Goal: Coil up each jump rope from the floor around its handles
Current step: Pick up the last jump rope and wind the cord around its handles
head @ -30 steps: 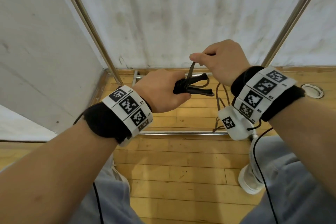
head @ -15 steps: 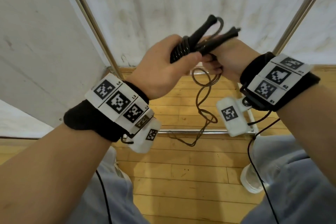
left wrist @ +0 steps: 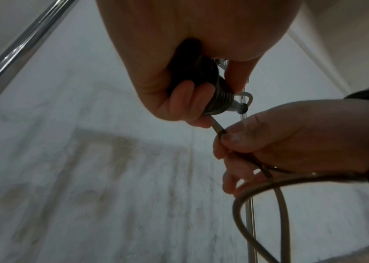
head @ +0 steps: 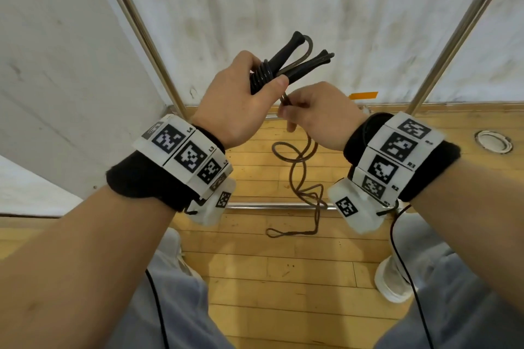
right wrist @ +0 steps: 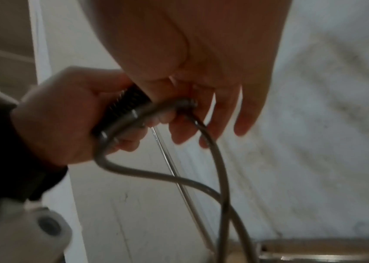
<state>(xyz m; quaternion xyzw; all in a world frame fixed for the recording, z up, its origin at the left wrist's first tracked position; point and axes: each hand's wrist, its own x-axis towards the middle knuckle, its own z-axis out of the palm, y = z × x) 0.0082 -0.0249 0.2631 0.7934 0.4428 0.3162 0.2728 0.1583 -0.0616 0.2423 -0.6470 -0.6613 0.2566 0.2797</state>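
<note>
**Rope half wound, tail still loose on the floor**

The two black jump rope handles [head: 286, 65] are bunched together at chest height, a tight stack of cord turns [head: 262, 76] ringing them near the grip, while the rest of the jump rope cord [head: 303, 178] hangs in a twisted loop and trails onto the wooden floor [head: 255, 278], across a metal rail [head: 269, 205] at the foot of the white wall [head: 312, 8].

The dangling length already crosses itself; it looks liable to kink or knot as it is drawn up, and could catch on the rail. Slack between the hands would probably let the finished turns slide off the splayed handle ends.

The left hand [head: 241, 99] is raised, fingers wrapped round the handles and thumb pressed over the coils. The right hand [head: 317, 113] sits just beside and below it, thumb and fingers pinching the cord right where it leaves the coils, the remaining fingers loosely guiding the strand downward.
</note>
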